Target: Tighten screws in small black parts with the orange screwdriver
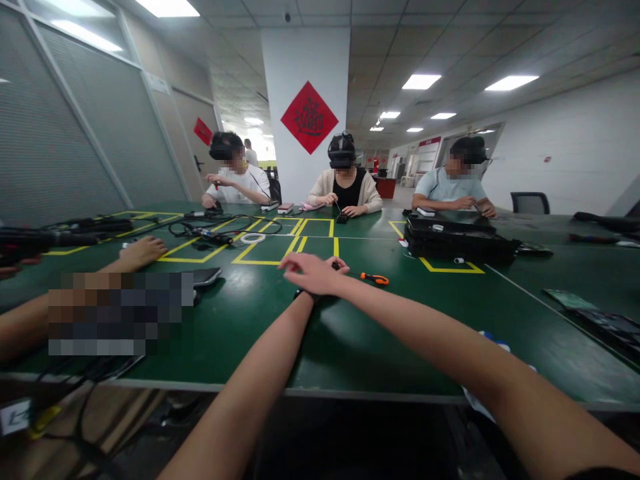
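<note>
My right hand (311,272) crosses over my left wrist, palm down. Its fingers point left, loosely bent and apart, with nothing seen in them. My left hand (342,266) is mostly hidden behind it; the fingertips that show are closed around a small dark thing (335,265) too small to name. A dark band (303,293) circles my left wrist. Just right of my hands, a screwdriver with an orange and black handle (375,279) lies on the green table (350,347), its shaft pointing left.
Across the table sit three people in headsets, hands at small items. At left are a neighbour's hand (145,250), a dark phone-like device (207,277) and cables (200,233). A black case (460,241) stands back right; circuit boards (570,299) lie at far right.
</note>
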The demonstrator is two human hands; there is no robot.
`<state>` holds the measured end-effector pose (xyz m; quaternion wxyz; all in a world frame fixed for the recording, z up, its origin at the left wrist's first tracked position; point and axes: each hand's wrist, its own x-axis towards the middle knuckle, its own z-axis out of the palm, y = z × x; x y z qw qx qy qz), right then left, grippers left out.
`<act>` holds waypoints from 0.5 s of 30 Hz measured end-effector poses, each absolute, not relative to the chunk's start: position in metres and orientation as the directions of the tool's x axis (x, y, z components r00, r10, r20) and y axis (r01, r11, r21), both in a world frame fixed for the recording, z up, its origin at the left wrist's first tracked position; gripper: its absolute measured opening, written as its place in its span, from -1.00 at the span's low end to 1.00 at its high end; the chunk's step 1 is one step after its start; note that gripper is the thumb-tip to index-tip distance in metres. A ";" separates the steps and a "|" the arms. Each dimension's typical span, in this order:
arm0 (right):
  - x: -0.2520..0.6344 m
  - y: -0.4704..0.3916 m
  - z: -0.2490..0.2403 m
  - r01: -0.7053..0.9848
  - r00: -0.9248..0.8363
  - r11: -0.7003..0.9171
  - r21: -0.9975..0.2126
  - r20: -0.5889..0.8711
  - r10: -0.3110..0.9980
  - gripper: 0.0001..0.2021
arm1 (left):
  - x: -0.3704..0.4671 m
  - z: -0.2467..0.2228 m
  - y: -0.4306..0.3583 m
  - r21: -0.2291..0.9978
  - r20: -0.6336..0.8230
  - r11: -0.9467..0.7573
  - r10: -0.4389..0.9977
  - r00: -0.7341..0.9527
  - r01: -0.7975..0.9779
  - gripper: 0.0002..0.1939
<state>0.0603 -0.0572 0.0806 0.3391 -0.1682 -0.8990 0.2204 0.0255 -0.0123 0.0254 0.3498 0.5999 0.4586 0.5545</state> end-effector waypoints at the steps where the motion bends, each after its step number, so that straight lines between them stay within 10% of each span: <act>1: 0.027 -0.062 0.081 0.119 -0.842 0.861 -0.495 0.409 0.352 -0.64 | 0.025 0.024 -0.011 0.918 0.364 -0.358 0.932 -0.003 0.172 -0.89; 4: -0.060 -0.066 0.072 0.151 -0.953 0.864 -0.481 0.161 0.256 -0.34 | 0.020 0.018 -0.007 0.865 0.442 -0.461 0.887 0.131 0.201 -0.92; 15: -0.160 -0.049 0.054 0.171 -0.971 0.901 -0.400 0.084 0.222 -0.30 | 0.013 0.012 -0.002 0.820 0.489 -0.513 0.858 0.157 0.253 -0.78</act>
